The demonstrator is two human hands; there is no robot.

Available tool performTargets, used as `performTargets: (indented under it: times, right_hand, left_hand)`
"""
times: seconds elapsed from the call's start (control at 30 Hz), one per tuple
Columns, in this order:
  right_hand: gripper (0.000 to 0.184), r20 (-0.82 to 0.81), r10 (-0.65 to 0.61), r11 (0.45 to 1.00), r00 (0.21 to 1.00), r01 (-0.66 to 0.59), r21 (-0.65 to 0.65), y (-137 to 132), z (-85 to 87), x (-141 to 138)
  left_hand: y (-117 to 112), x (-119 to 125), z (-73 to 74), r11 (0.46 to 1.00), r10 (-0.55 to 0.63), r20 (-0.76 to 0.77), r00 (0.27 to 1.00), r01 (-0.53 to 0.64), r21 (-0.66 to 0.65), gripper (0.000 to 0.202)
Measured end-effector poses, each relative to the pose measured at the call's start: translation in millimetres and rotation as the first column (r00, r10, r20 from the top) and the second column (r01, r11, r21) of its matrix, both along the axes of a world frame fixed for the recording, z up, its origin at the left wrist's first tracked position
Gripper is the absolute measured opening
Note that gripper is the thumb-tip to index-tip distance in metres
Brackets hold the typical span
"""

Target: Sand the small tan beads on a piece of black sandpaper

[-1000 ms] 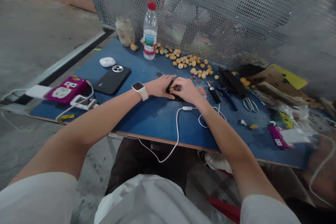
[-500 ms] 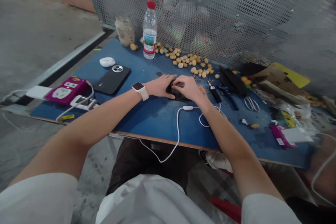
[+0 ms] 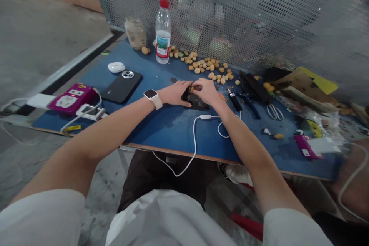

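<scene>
The right hand (image 3: 208, 89) has its thumb and fingers drawn together at the tips, pinching a small yellowish piece (image 3: 192, 88); the piece is tiny and partly covered by the fingers, so its exact shape is hard to make out. Directly under those fingertips, and just beside the left hand (image 3: 174, 94), lies a dark flat piece (image 3: 199, 102) on the blue table (image 3: 161, 130). The left hand rests with fingers extended and thumb apart at that dark piece's left edge; whether it grips the edge or only steadies it, I cannot tell. A pale-strapped watch (image 3: 152, 97) sits on the left wrist. Beyond the right hand spreads a loose pile of round tan nuts (image 3: 211, 67), and beyond the left hand stands a red-capped bottle (image 3: 163, 42). To the right of the right hand lie a black-handled pen-like tool (image 3: 236, 103) and, farther out, white-handled scissors (image 3: 275, 112). Nearer the body than the right hand runs a white cable (image 3: 194, 134). Well left of the left hand lies a dark phone (image 3: 122, 87).
</scene>
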State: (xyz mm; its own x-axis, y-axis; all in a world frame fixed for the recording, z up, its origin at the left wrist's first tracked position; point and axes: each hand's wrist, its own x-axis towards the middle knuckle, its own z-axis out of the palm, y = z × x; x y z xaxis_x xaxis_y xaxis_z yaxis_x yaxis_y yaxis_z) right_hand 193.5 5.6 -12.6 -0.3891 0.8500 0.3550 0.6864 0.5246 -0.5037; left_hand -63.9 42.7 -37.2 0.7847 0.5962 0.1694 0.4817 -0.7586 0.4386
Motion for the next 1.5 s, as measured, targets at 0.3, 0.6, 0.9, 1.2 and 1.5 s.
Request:
performTargets:
  times: [0.3, 0.6, 0.9, 1.2, 1.5]
  right_hand:
    - [0.005, 0.004, 0.039, 0.999, 0.999, -0.039, -0.006, 3, -4.4, 5]
    - [0.009, -0.025, 0.074, 0.997, 0.997, -0.075, -0.026, 1, -5.6, 4]
    - [0.012, -0.008, 0.08, 0.996, 0.997, -0.081, -0.043, 3, -8.3, 0]
    - [0.012, -0.038, 0.089, 0.995, 0.995, -0.091, -0.05, 9, -8.7, 2]
    - [0.012, -0.027, 0.07, 0.996, 0.997, -0.072, -0.057, 11, -10.4, 9]
  left_hand:
    - [2, -2, -2.2, 1.0, -0.021, 0.025, 0.999, 0.02, 0.021, 0.129]
    - [3, -2, -2.5, 0.999, -0.042, 0.032, 0.999, 0.041, 0.008, 0.127]
    - [-1, 0, 3.1, 0.999, -0.035, 0.021, 0.999, 0.035, 0.008, 0.124]
    - [1, -1, -1.7, 0.998, -0.046, 0.053, 0.998, 0.044, 0.046, 0.12]
    - [-2, -1, -0.5, 1.0, 0.001, 0.031, 1.0, 0.0, -0.024, 0.144]
